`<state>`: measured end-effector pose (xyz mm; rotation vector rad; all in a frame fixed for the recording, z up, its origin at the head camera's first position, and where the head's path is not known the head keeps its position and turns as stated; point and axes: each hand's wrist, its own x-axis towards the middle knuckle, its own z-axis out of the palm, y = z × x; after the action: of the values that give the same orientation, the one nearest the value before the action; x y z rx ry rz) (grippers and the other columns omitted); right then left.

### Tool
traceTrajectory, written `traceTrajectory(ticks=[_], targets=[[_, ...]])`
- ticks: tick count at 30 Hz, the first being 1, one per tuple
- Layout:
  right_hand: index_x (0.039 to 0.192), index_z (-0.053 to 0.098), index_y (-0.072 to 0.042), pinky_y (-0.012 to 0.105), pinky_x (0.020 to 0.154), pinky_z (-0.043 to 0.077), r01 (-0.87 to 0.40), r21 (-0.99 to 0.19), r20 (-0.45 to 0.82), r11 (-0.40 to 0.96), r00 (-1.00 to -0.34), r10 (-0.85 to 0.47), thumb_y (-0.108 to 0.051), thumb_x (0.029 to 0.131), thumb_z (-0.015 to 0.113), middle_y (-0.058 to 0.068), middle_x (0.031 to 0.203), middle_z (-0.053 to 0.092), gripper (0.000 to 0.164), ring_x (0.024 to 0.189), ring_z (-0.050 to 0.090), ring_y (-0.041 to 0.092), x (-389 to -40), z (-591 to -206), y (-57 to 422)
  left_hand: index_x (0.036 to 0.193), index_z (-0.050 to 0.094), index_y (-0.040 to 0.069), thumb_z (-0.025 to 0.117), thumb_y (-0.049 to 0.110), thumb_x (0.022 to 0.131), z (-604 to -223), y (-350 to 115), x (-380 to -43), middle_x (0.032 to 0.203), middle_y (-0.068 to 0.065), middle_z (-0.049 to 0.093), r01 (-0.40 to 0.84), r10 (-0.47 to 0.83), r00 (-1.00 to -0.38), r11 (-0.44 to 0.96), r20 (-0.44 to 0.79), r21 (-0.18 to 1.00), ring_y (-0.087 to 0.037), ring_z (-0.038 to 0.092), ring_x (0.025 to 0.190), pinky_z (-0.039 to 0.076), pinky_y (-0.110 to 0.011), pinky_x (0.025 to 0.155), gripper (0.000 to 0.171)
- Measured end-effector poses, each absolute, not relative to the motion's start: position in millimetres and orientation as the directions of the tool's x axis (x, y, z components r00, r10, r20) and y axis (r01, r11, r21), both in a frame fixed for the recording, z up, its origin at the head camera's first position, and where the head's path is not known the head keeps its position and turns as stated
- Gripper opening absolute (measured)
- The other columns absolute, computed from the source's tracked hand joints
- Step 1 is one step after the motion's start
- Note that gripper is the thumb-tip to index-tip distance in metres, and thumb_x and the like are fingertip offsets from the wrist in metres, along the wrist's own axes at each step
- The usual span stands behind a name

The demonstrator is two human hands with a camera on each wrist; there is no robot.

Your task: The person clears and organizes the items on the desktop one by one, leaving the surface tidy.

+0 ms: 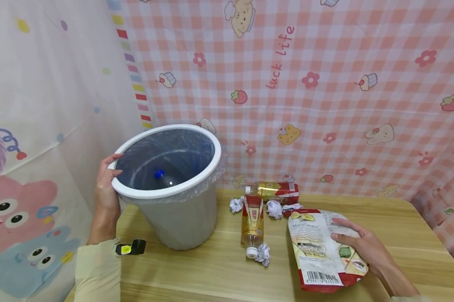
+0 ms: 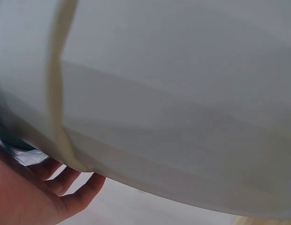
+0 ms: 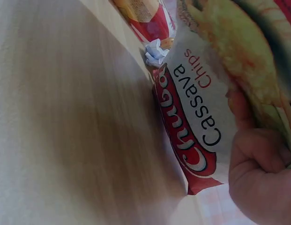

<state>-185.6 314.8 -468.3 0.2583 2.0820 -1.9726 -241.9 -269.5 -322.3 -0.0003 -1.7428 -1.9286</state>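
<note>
My left hand (image 1: 107, 188) grips the white rim of a grey trash bin (image 1: 185, 224) on the left of the table, the bin tilted slightly. A clear plastic liner (image 1: 208, 182) hangs over the rim, and a blue bottle cap (image 1: 159, 174) shows inside. In the left wrist view, the curled fingers (image 2: 84, 192) lie along the edge of the bin. At the right, my right hand (image 1: 366, 247) holds a bag of cassava chips (image 1: 313, 247) by its side, back label facing up. Its red and white front (image 3: 197, 103) shows in the right wrist view.
Two bottles with red and gold labels lie between bin and bag: one bottle (image 1: 252, 222) points toward me, the other bottle (image 1: 277, 192) lies sideways behind. Around them are several crumpled paper balls, one paper ball (image 1: 263, 254) at the front. A checked curtain (image 1: 325, 105) hangs behind.
</note>
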Motion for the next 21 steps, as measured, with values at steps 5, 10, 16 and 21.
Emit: traceTrajectory(ticks=[5,10,16,21], targets=[[0.132,0.058,-0.046,0.041,0.066,0.058,0.258,-0.962,-0.259,0.088,-0.966,0.003,-0.027,0.092,0.071,0.001,0.090,0.075,0.046,0.073,0.073,0.025,-189.4,-461.5,309.8,0.122,0.059,0.013,0.031,0.003,0.092,-323.4,-269.5,-242.5,0.133,0.002,0.047,0.384,-0.384,-0.857,-0.034,0.343,0.923,-0.019,0.042,0.124,0.035,-0.018,0.096,0.042],[0.132,0.056,-0.045,0.042,0.063,0.058,0.181,-0.978,-0.179,0.105,-0.984,0.022,-0.026,0.093,0.069,0.002,0.085,0.075,0.045,0.069,0.072,0.025,-193.0,-453.8,307.0,0.123,0.058,0.012,0.031,0.003,0.091,-323.9,-269.5,-242.5,0.133,0.001,0.047,0.381,-0.386,-0.857,-0.028,0.341,0.924,-0.019,0.042,0.124,0.035,-0.019,0.097,0.042],[0.145,0.050,-0.032,0.036,0.062,0.057,0.120,-0.971,-0.109,0.207,-0.992,0.063,-0.029,0.092,0.070,-0.005,0.083,0.074,0.057,0.066,0.071,0.020,-196.2,-448.7,304.3,0.123,0.058,0.013,0.031,0.003,0.091,-323.2,-269.3,-242.5,0.134,0.000,0.047,0.379,-0.392,-0.854,-0.022,0.341,0.925,-0.020,0.041,0.126,0.034,-0.019,0.097,0.043],[0.138,0.056,-0.037,0.034,0.062,0.057,0.111,-0.977,-0.099,0.183,-0.993,0.069,-0.029,0.091,0.072,-0.005,0.081,0.075,0.051,0.067,0.071,0.017,-198.6,-444.7,300.3,0.124,0.058,0.013,0.032,0.004,0.092,-323.1,-269.7,-242.4,0.136,0.000,0.046,0.374,-0.390,-0.855,-0.005,0.342,0.927,-0.020,0.041,0.127,0.034,-0.019,0.098,0.042]])
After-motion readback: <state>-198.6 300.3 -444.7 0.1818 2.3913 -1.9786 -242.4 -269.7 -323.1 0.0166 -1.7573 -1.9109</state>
